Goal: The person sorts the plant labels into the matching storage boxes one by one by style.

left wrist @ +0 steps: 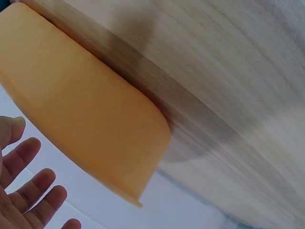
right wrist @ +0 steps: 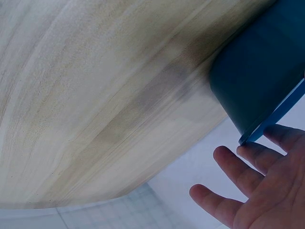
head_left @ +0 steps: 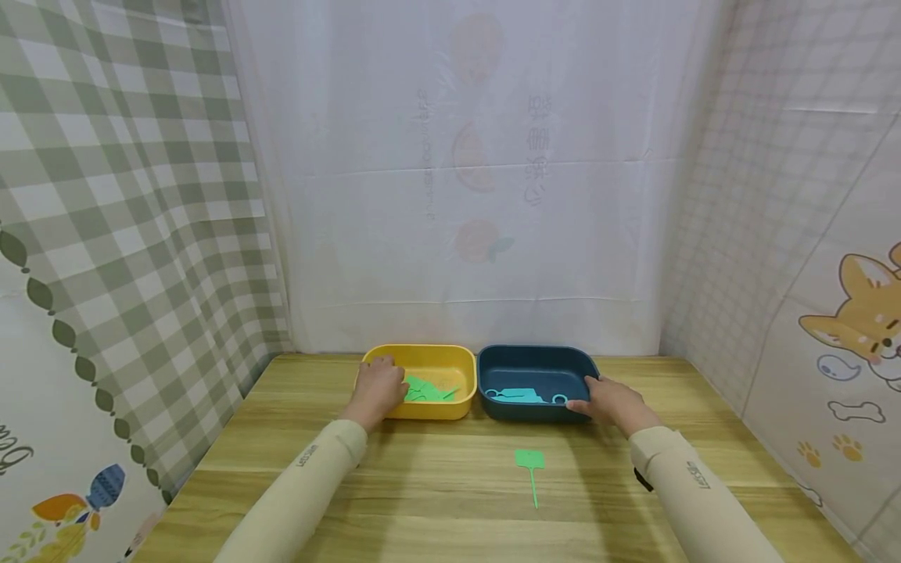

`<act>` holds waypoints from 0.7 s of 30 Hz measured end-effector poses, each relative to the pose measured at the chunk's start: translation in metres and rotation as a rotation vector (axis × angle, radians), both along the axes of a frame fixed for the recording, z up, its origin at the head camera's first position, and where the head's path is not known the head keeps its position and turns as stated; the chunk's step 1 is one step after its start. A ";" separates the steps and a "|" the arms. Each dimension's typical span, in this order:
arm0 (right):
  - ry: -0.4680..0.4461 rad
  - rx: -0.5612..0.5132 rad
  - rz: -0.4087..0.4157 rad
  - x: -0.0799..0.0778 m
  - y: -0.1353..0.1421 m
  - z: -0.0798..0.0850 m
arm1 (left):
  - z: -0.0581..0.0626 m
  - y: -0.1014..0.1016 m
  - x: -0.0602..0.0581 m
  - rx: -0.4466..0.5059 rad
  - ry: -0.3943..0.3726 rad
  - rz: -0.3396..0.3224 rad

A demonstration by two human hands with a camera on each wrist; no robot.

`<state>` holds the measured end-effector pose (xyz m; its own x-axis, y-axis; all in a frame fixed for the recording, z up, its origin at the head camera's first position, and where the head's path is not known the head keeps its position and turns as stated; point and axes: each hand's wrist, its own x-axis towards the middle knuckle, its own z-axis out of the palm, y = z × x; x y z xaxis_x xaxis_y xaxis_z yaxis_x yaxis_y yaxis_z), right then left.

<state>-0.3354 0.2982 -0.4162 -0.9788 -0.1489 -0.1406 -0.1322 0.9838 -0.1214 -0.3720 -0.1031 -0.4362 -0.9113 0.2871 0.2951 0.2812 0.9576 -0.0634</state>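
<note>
My left hand (head_left: pixel 379 389) is over the left end of a yellow bin (head_left: pixel 461 407); in the left wrist view its loosely bent fingers (left wrist: pixel 34 183) sit above the rim and hold nothing visible. Several thin green tags (head_left: pixel 425 389) lie in that bin. My right hand (head_left: pixel 611 400) is at the right end of a dark blue bin (head_left: pixel 537 413), its spread fingers (right wrist: pixel 238 167) by the rim, one seeming to touch it. Light blue tags (head_left: pixel 516 395), one with a ring end, lie inside. A green tag with a square head and thin tail (head_left: pixel 530 459) lies on the table.
Both bins stand side by side at the back of the wooden table (head_left: pixel 436 500). A white curtain (head_left: pixel 394 234) hangs right behind them. A green checked cloth (head_left: pixel 155 180) bounds the left, and a printed sheet (head_left: pixel 795 328) the right.
</note>
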 end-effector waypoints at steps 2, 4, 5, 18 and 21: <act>0.001 0.001 0.000 0.000 0.000 0.000 | 0.001 0.004 0.001 -0.003 0.011 -0.013; 0.000 0.002 -0.001 -0.001 0.001 0.000 | 0.001 0.008 0.003 -0.004 0.026 -0.033; -0.001 0.002 -0.002 -0.001 0.001 0.000 | 0.002 0.011 0.004 -0.006 0.033 -0.044; 0.006 -0.004 0.005 -0.001 0.002 -0.001 | 0.004 0.059 0.026 -0.069 0.072 -0.176; 0.010 -0.003 0.011 -0.001 0.002 -0.001 | 0.003 0.069 0.030 -0.099 0.091 -0.203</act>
<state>-0.3367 0.2999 -0.4171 -0.9785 -0.1598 -0.1306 -0.1440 0.9820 -0.1225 -0.3423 -0.0343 -0.4332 -0.8030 0.4932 0.3346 0.4559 0.8699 -0.1883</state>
